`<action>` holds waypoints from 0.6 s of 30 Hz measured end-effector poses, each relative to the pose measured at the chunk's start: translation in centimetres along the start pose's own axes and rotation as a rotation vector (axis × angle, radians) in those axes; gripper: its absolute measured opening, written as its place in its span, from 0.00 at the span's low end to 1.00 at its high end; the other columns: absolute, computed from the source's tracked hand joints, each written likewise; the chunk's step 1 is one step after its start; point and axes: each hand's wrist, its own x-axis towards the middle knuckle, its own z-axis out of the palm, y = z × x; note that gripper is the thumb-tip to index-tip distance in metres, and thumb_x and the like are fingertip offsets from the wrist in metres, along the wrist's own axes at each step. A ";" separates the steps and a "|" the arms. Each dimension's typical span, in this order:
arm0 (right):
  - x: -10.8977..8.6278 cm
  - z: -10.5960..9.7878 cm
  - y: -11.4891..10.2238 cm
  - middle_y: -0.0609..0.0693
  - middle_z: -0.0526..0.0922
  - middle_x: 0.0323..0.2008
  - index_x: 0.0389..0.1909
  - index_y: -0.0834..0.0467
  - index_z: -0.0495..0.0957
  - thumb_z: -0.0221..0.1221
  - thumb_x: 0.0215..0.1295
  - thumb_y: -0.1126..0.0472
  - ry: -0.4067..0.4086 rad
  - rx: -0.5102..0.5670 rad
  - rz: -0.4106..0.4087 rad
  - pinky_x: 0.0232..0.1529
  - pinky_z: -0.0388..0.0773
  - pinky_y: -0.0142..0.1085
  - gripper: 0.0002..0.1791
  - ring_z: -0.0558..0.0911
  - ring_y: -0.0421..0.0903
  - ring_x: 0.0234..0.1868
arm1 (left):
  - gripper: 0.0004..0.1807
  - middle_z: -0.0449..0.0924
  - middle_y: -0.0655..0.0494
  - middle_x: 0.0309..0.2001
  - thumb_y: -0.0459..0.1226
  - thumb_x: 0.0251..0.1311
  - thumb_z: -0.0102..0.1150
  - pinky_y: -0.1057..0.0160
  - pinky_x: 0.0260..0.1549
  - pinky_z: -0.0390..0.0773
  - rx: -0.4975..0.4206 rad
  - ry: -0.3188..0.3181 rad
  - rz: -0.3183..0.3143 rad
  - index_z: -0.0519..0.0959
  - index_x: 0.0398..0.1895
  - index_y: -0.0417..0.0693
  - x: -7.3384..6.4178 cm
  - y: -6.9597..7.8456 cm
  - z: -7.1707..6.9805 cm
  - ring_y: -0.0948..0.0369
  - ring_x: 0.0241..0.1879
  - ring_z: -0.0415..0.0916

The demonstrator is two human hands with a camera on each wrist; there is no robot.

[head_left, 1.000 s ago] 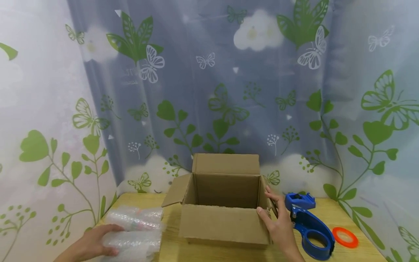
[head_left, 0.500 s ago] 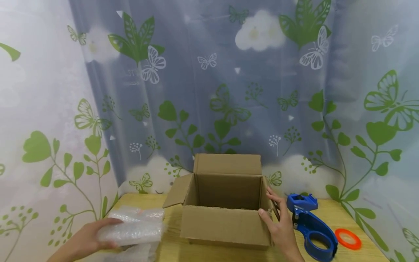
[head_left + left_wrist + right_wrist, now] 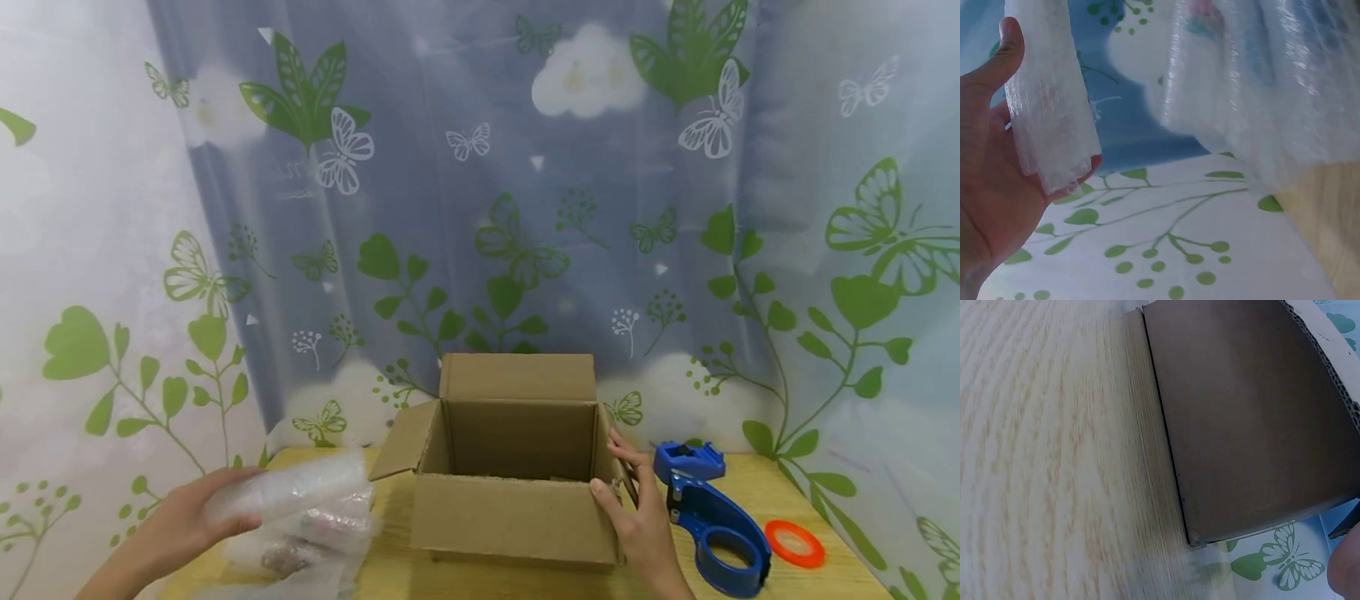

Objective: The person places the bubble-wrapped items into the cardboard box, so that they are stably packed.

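Observation:
My left hand [image 3: 187,517] holds a bubble-wrapped roll [image 3: 300,485] at its left end, raised above other bubble-wrapped packages [image 3: 337,525] at the table's left. In the left wrist view, thumb and fingers curl around the wrapped roll [image 3: 1054,100]; whatever is inside it is hidden. An open cardboard box [image 3: 513,518] stands mid-table, flaps spread out. At its right front corner my right hand [image 3: 643,512] grips the edge, thumb at the front and fingers along the right flap. Only part of the right hand [image 3: 1345,565] shows beside the box [image 3: 1247,425] in the right wrist view.
Right of the box lie a blue tape dispenser [image 3: 723,533], a smaller blue dispenser [image 3: 688,461] and an orange-red tape roll [image 3: 795,543]. A patterned curtain [image 3: 465,183] hangs behind the wooden table [image 3: 393,575].
My left hand has picked up a wrapped roll from the pile and lifted it, tilting its far end up. The right hand stays at the box's corner.

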 end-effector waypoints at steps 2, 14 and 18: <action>0.0 0.0 0.1 0.48 0.59 0.80 0.69 0.58 0.66 0.63 0.75 0.59 0.003 0.002 0.002 0.71 0.54 0.74 0.27 0.54 0.61 0.81 | 0.31 0.82 0.35 0.59 0.48 0.60 0.75 0.39 0.42 0.82 0.011 0.045 0.004 0.80 0.64 0.46 0.3 0.6 -0.2 0.35 0.52 0.82; 0.2 0.3 0.2 0.47 0.62 0.79 0.68 0.58 0.68 0.64 0.74 0.60 0.024 0.011 -0.017 0.70 0.54 0.74 0.26 0.55 0.60 0.81 | 0.32 0.81 0.39 0.61 0.48 0.59 0.76 0.32 0.54 0.75 -0.041 0.165 0.094 0.79 0.65 0.46 2.5 5.6 0.2 0.35 0.60 0.76; -0.2 0.2 0.4 0.48 0.61 0.80 0.68 0.58 0.68 0.64 0.74 0.62 0.034 0.014 -0.019 0.70 0.54 0.74 0.26 0.54 0.60 0.80 | 0.32 0.81 0.42 0.61 0.50 0.61 0.74 0.31 0.55 0.75 -0.077 0.125 0.111 0.79 0.66 0.47 3.6 6.8 1.0 0.36 0.61 0.76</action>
